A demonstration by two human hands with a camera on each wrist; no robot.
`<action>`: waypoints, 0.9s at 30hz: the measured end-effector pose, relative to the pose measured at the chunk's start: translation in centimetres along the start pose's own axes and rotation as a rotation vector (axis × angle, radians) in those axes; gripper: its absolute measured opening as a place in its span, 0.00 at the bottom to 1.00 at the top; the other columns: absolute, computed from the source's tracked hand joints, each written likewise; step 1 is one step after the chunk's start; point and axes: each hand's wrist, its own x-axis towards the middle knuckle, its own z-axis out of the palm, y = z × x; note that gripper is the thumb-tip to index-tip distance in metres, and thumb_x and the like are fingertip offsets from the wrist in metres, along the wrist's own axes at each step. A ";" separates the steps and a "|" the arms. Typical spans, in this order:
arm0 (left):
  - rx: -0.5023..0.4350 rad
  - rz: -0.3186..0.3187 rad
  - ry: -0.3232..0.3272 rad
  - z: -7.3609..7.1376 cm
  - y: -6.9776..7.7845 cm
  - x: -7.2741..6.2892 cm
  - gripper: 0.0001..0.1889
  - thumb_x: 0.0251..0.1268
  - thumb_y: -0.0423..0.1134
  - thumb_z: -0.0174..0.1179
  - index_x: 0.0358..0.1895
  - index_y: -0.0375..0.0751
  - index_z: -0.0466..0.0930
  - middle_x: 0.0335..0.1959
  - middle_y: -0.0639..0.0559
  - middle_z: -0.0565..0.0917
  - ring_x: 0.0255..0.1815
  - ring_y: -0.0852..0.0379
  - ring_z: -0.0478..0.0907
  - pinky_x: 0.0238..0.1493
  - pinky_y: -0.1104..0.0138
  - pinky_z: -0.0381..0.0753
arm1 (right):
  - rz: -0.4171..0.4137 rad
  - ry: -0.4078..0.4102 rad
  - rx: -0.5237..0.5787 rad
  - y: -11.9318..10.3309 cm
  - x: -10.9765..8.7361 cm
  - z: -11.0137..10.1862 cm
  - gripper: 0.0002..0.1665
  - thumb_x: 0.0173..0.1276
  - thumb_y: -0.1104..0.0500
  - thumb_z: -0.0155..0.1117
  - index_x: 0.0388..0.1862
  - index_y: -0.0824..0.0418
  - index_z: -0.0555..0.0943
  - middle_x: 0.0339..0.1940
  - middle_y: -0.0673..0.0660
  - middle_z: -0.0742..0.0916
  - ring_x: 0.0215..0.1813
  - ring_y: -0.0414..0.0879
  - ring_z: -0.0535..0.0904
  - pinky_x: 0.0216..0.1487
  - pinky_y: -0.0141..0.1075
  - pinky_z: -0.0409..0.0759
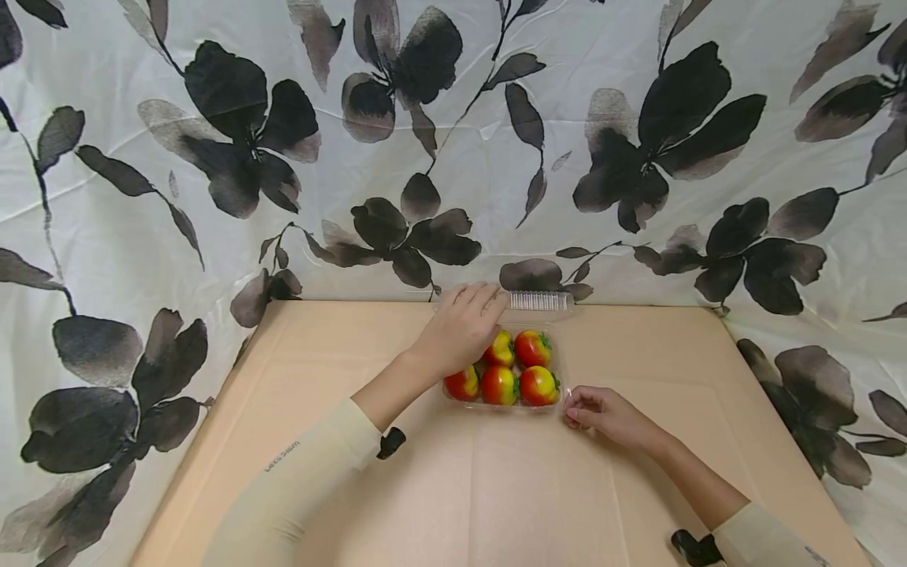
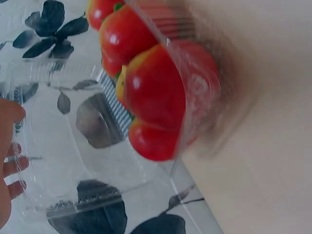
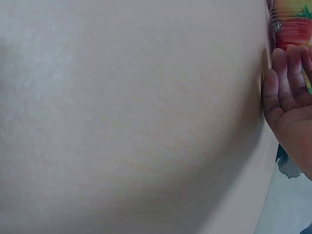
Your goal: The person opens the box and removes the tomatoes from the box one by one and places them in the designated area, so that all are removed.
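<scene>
A clear plastic box (image 1: 561, 356) with its hinged lid (image 2: 48, 146) raised lies on the cardboard. Several shiny red-and-yellow fruits (image 1: 538, 386) with green tips sit inside in two rows. My left hand (image 1: 460, 327) reaches over the box's left side and grips the lid's edge, thumb on one face and fingers on the other in the left wrist view. At the front right corner is my right hand (image 1: 605, 413), its fingers loosely bent and their tips right at the box wall. The left hand and forearm hide part of the back-left fruit.
A large sheet of tan cardboard (image 1: 397, 504) covers the table, with faint creases. Behind and along both sides hangs white cloth (image 1: 524, 31) printed with dark flowers. Black straps (image 1: 391, 443) sit at the wrists, by the pale sleeves.
</scene>
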 end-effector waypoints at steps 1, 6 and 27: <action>0.004 -0.004 -0.007 0.0 -0.3 0.0 0.20 0.72 0.41 0.63 0.63 0.38 0.79 0.61 0.41 0.84 0.63 0.44 0.80 0.68 0.53 0.82 | 0.001 -0.001 0.001 0.0 0.0 0.0 0.10 0.79 0.62 0.59 0.45 0.69 0.80 0.37 0.68 0.84 0.37 0.51 0.80 0.36 0.30 0.83; -0.012 -0.026 -0.042 -0.2 -1.6 -0.1 0.22 0.68 0.41 0.68 0.62 0.38 0.77 0.63 0.39 0.82 0.66 0.42 0.78 0.72 0.50 0.78 | -0.002 -0.002 0.002 0.1 0.0 -0.1 0.10 0.79 0.62 0.59 0.45 0.69 0.80 0.37 0.68 0.84 0.37 0.51 0.80 0.33 0.30 0.82; -0.031 -0.140 -0.068 -0.6 -5.0 -1.0 0.32 0.69 0.41 0.68 0.72 0.33 0.69 0.72 0.34 0.73 0.76 0.36 0.67 0.81 0.41 0.64 | 0.013 -0.007 -0.011 -0.1 0.0 -0.4 0.09 0.79 0.61 0.60 0.45 0.68 0.80 0.37 0.66 0.84 0.38 0.54 0.80 0.35 0.31 0.83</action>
